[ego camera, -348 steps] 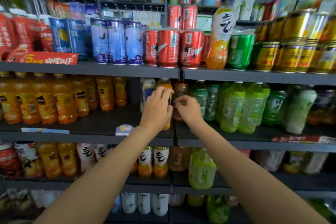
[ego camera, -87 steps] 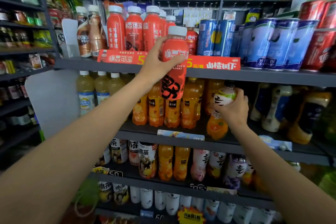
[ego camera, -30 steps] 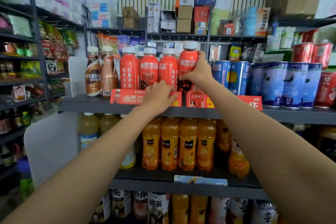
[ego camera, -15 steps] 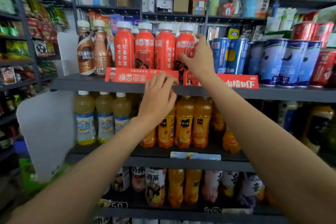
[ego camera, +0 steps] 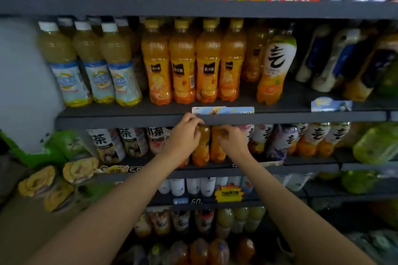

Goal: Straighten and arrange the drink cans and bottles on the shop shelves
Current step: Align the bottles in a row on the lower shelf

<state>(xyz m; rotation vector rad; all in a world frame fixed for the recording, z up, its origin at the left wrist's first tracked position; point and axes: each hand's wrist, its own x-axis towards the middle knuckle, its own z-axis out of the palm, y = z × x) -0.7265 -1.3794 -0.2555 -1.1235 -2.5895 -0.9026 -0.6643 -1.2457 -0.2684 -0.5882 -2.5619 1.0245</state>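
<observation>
On the third shelf [ego camera: 301, 171] from the top, under the row of orange juice bottles [ego camera: 193, 62], both hands work at two small orange bottles that stand side by side. The head view is the only one, so all comes from it. The left hand [ego camera: 185, 135] is closed around the neck and shoulder of the left bottle [ego camera: 201, 150], with the fingers [ego camera: 192, 119] curled over its top just under the edge of the shelf above. The right hand [ego camera: 231, 137] is on the upper part of the right bottle [ego camera: 216, 148]; its fingers cover the cap, but how firmly they clamp it I cannot tell, because of blur. Both bottles stand upright, so their long axis is vertical, and each body hangs below the hand that grips it. The two bottles touch or almost touch, and each hand is nearest to its own bottle, so no crossing of arms is needed. To the left stand tea bottles [ego camera: 131, 142], to the right white-label bottles [ego camera: 316, 140]. My judgement is that the next move is a small turn or a push backward, and the low shelf edge above the caps leaves little room to lift
</observation>
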